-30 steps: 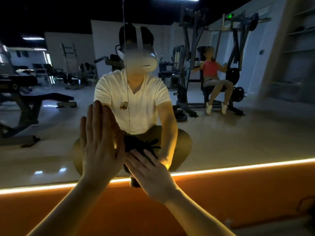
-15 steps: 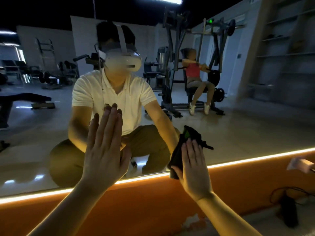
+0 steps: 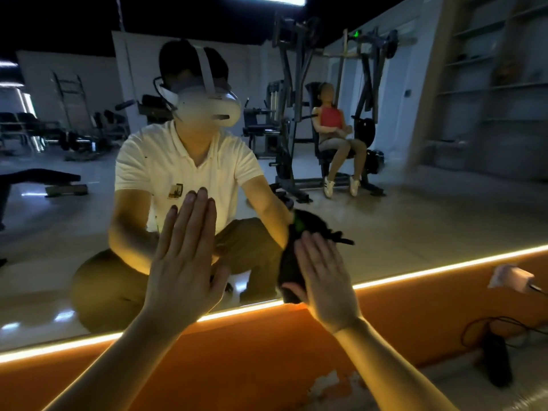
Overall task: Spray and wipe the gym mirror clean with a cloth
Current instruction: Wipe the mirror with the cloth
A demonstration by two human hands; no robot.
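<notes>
The gym mirror (image 3: 415, 221) fills the wall in front of me and reflects a crouching person in a white shirt and headset. My left hand (image 3: 184, 262) lies flat on the glass, fingers straight and together, pointing up. My right hand (image 3: 323, 280) presses a dark cloth (image 3: 292, 256) with a green patch flat against the mirror's lower part, just above the lit edge. The fingers of that hand are straight over the cloth. No spray bottle shows.
A glowing light strip (image 3: 430, 269) runs along the mirror's bottom edge above an orange wall panel (image 3: 237, 357). At the right a white plug (image 3: 510, 277) sits on the panel, and a black adapter with cable (image 3: 498, 360) lies on the floor. Gym machines appear in the reflection.
My right hand slid the cloth rightward and a little up along the mirror's bottom. The view shifted right with it. My left hand stayed flat on the glass.
</notes>
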